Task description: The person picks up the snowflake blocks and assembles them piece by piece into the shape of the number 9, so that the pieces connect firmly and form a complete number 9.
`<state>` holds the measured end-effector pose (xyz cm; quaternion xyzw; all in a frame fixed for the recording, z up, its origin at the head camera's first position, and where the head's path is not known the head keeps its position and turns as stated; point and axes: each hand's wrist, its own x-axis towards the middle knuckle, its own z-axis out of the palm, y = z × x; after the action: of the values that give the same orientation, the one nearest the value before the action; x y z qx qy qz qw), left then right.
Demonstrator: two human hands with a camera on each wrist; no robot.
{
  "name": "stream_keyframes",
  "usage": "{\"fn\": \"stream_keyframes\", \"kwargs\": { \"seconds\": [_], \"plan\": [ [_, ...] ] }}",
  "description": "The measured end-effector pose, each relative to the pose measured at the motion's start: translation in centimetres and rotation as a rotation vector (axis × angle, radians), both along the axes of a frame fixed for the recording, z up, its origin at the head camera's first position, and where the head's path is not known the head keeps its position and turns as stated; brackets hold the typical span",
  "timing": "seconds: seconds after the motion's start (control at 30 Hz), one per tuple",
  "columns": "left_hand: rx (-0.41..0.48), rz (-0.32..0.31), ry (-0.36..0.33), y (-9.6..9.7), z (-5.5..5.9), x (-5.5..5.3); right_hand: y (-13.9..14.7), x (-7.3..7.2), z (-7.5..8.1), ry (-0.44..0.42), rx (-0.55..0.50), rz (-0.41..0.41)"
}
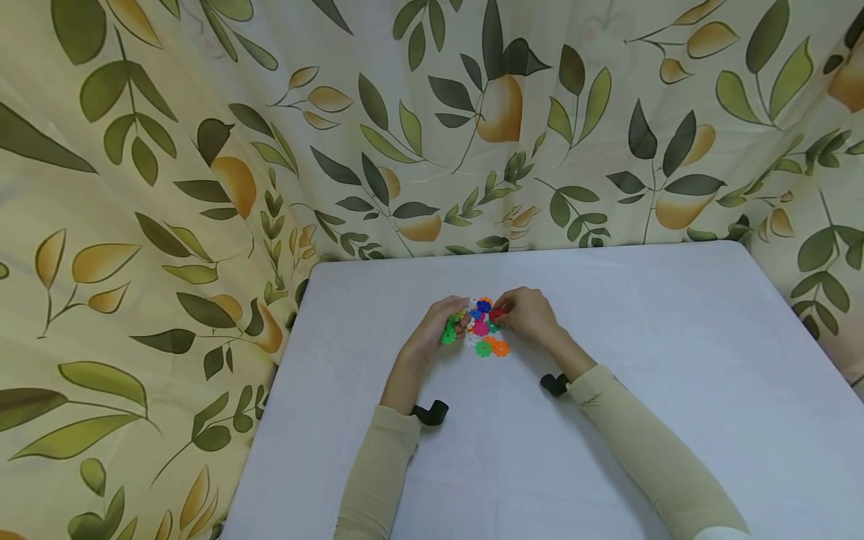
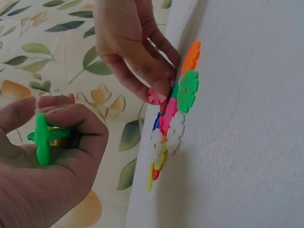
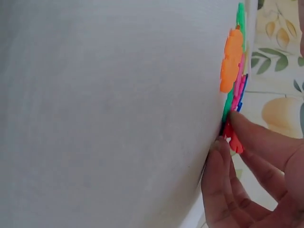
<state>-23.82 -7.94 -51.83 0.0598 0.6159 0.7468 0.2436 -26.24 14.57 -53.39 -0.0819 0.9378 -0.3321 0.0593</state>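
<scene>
Small flat plastic discs with notched, flower-like rims lie in a colourful cluster on the table between the two hands. My left hand (image 1: 432,328) curls its fingers round green notched discs (image 2: 42,140) joined crosswise, at the cluster's left side. A yellowish piece shows partly behind its fingers. My right hand (image 1: 529,313) pinches a red notched disc (image 3: 232,141) between thumb and fingers at the cluster's right edge. Nearest me in the cluster lie a green disc (image 1: 483,349) and an orange disc (image 1: 500,347). White discs (image 2: 175,133), pink and blue ones overlap behind them.
A white cloth covers the table (image 1: 641,322). Beyond its far edge hangs a leaf-and-fruit patterned curtain (image 1: 378,150), which also runs along the left side. A black wrist camera (image 1: 432,413) sits at the left wrist, another black camera (image 1: 554,385) at the right.
</scene>
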Motion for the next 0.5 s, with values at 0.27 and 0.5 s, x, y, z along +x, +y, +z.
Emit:
{"fn": "stream_keyframes", "kwargs": {
  "seconds": [0.27,0.5],
  "plan": [
    [0.013,-0.020,0.004,-0.1,0.2,0.1,0.6,0.3,1.1,0.012,-0.098,-0.062],
    [-0.007,-0.031,0.016,-0.2,-0.1,0.0,0.6,1.0,2.8,-0.069,-0.514,-0.047]
  ]
}}
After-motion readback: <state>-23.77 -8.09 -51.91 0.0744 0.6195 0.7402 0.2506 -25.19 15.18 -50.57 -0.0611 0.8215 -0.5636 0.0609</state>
